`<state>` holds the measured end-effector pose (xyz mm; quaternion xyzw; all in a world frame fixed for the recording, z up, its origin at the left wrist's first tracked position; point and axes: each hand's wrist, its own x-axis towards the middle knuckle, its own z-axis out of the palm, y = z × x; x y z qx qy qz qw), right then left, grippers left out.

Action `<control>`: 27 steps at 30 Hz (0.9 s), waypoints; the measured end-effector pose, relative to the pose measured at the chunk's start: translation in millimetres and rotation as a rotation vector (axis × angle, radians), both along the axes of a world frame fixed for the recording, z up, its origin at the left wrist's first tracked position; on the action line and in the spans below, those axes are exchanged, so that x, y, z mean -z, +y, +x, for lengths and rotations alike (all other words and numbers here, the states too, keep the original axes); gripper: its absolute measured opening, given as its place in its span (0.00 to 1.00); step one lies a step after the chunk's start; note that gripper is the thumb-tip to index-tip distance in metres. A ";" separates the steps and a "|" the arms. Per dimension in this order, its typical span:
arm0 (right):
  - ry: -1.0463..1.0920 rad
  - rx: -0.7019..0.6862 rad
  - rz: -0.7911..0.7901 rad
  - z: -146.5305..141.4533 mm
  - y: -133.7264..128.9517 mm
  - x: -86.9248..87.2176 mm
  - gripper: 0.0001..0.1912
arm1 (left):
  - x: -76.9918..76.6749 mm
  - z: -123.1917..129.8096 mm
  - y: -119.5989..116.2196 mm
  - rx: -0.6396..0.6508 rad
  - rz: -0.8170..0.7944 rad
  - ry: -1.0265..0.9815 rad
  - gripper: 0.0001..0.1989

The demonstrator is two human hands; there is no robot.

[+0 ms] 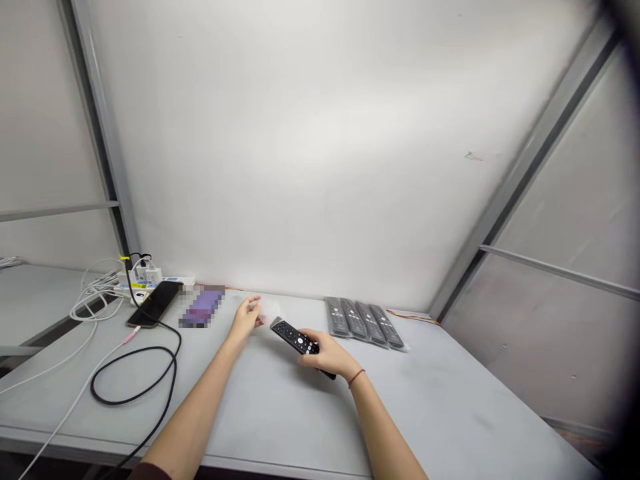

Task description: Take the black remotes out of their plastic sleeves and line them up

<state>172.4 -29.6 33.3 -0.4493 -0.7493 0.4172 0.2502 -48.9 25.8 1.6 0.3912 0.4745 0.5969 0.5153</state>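
Note:
A black remote control (287,333) with white and grey buttons is gripped in my right hand (325,351), whose fingers and thumb wrap its lower half. The remote tilts over the table, its far end pointing left toward my left hand (246,319). My left hand is closed on a clear plastic bag (273,311). This thin film shows as a faint blur between the hand and the remote's far end, and exactly how far it covers the remote is hard to see. Right of my right hand, several wrapped remotes (357,321) lie side by side in clear bags.
On the left are a dark phone (156,303), a pixelated purple item (203,307), a power strip with chargers (145,275) and tangled white cables (95,293). A black cable (133,403) loops toward the front edge. A pale wall panel (320,167) stands behind the grey table (450,400).

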 end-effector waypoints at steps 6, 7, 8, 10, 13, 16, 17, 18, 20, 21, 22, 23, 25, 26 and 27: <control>-0.016 0.119 0.170 -10.7 1.8 11.8 0.31 | 0.7 23.1 -7.3 0.028 -0.034 -0.237 0.32; -0.025 0.133 0.166 -13.4 1.1 13.8 0.33 | 0.2 27.9 -9.6 0.012 -0.049 -0.291 0.34; -0.032 0.142 0.161 -16.3 0.3 15.8 0.35 | -0.4 32.2 -11.9 -0.006 -0.061 -0.337 0.35; -0.034 0.140 0.160 -22.3 -1.3 19.9 0.36 | -1.2 39.3 -16.0 -0.043 -0.070 -0.399 0.36; 0.003 0.154 0.170 -31.5 -2.1 26.0 0.35 | -0.1 47.2 -20.4 -0.051 -0.081 -0.431 0.35; 0.077 0.227 0.177 -37.8 -1.2 29.0 0.37 | 4.3 55.3 -22.3 -0.038 -0.125 -0.443 0.36; 0.106 0.251 0.168 -38.6 -1.1 28.6 0.38 | 5.9 57.7 -22.3 -0.034 -0.142 -0.453 0.35; 0.141 0.265 0.145 -38.6 -1.4 27.2 0.40 | 7.3 59.4 -22.0 -0.032 -0.154 -0.464 0.32; 0.224 0.236 0.039 -36.2 -3.0 21.9 0.42 | 8.3 59.8 -19.9 -0.040 -0.165 -0.488 0.22; 0.275 0.182 -0.035 -34.2 -4.3 18.3 0.43 | 7.8 58.1 -18.2 -0.050 -0.168 -0.496 0.16; 0.330 0.104 -0.109 -32.1 -5.7 14.5 0.44 | 6.5 55.4 -16.1 -0.064 -0.176 -0.505 0.12; 0.382 0.016 -0.170 -30.1 -7.2 10.9 0.45 | 4.6 51.8 -13.7 -0.076 -0.196 -0.515 0.10; 0.455 -0.136 -0.216 -27.5 -9.4 5.8 0.45 | 0.0 44.4 -9.1 -0.093 -0.259 -0.539 0.11; 0.469 -0.178 -0.209 -27.1 -10.0 4.7 0.44 | -2.1 41.5 -7.5 -0.098 -0.286 -0.549 0.12; 0.467 -0.194 -0.194 -27.2 -10.2 4.8 0.43 | -3.7 39.6 -6.5 -0.100 -0.304 -0.555 0.12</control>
